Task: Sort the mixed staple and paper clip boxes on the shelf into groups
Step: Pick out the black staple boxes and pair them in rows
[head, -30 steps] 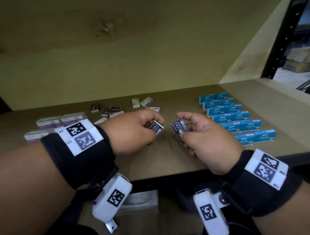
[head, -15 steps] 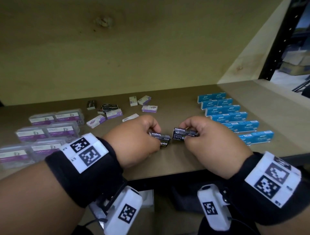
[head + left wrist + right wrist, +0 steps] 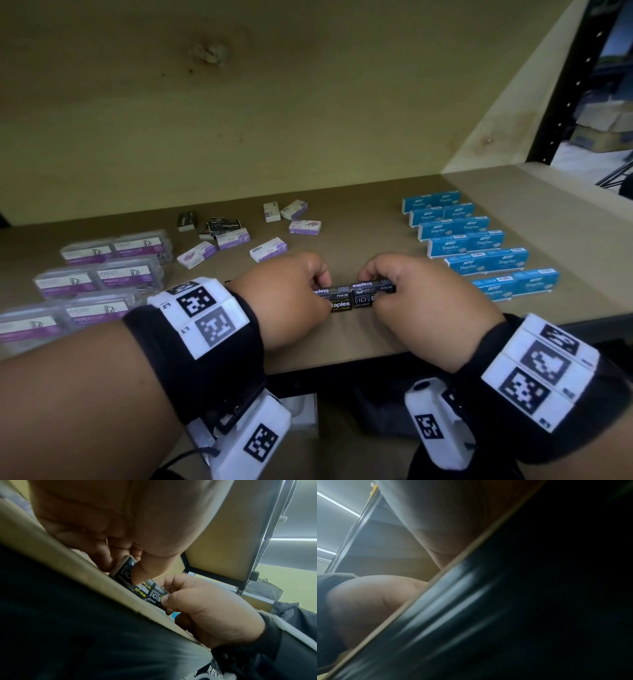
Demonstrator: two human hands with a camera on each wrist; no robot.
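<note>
Two small black staple boxes stand end to end on the wooden shelf [image 3: 359, 339] near its front edge. My left hand [image 3: 291, 294] pinches the left black box [image 3: 337, 301], thumb on its front face. My right hand [image 3: 421, 294] pinches the right black box [image 3: 368, 295] the same way. The left wrist view shows both boxes, the left black box [image 3: 124, 572] and the right black box [image 3: 157, 595], touching at their ends, with the left thumb [image 3: 142, 572] and the right hand [image 3: 205, 605] on them. The right wrist view shows only the shelf edge and skin.
Blue staple boxes [image 3: 476, 246] lie in rows at the right. Clear purple-labelled paper clip boxes [image 3: 99, 274] are grouped at the left. Loose black boxes [image 3: 224, 226] and small white-purple boxes [image 3: 269, 250] are scattered at the middle back. A black shelf post [image 3: 575, 82] rises at the right.
Both hands lowered their black boxes from a tilted hold to the shelf and brought them together until the ends meet.
</note>
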